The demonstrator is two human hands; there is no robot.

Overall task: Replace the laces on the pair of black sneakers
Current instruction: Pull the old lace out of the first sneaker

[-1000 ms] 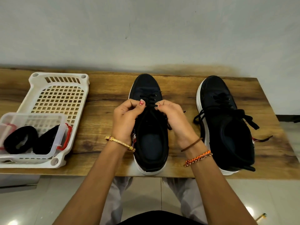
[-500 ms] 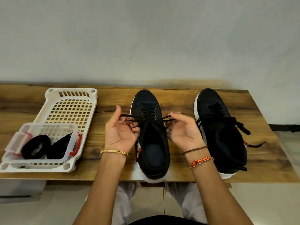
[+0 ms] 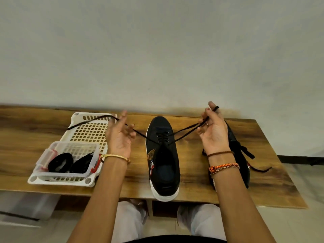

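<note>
Lace [image 3: 185, 131]: ends now drawn wide from middle sneaker [image 3: 163, 155]; left hand [image 3: 119, 137], right hand [image 3: 213, 134] each grasping one; tightening eyelets, judged.

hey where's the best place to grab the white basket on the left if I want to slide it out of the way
Probably the near right corner of the white basket: its rim is bare there and closest to the left hand. Come from the front edge of the table. The clear box inside crowds the near end, so pinch the rim itself.
</note>
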